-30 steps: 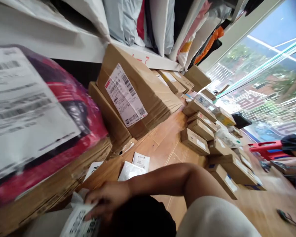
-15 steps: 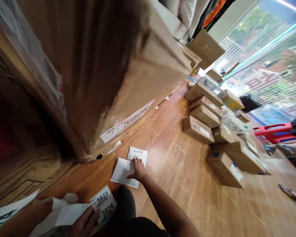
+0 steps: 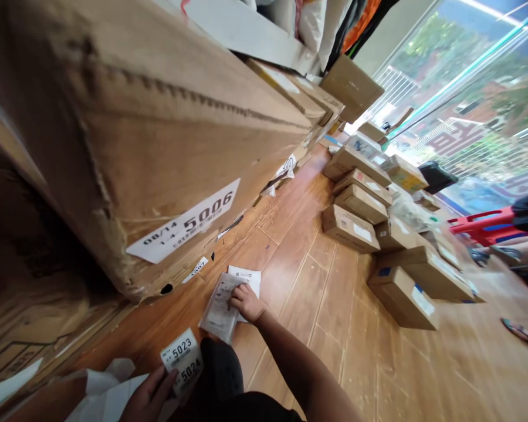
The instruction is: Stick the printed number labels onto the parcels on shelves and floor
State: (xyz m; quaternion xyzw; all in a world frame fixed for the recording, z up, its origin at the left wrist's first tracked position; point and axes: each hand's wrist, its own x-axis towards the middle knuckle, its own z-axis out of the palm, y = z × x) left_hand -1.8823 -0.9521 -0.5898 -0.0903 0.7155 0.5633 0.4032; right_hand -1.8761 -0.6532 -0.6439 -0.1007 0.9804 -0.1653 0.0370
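Observation:
In my left hand point(image 3: 152, 394) is a sheet of white labels point(image 3: 182, 358) printed 5023 and 5024, pinched between thumb and fingers. A strip of white backing paper point(image 3: 108, 398) trails beside that hand. My right hand point(image 3: 247, 302) reaches down to the floor, its fingers closed on the edge of a flat greyish plastic packet point(image 3: 220, 310) with faint print. Partly under it lies a white packet point(image 3: 251, 280) with a small printed label.
A large cardboard box point(image 3: 193, 170) labelled 5006 towers at the left. Several brown parcels point(image 3: 352, 230) are stacked on the wood floor point(image 3: 290, 281) to the right, before a window point(image 3: 475, 105). A red object point(image 3: 481, 225) and a sandalled foot point(image 3: 521, 333) are at the far right.
The upper packet now shows a greyish printed face instead of plain white, with my right hand still at it. My view has shifted, bringing the 5006 box clearly into sight.

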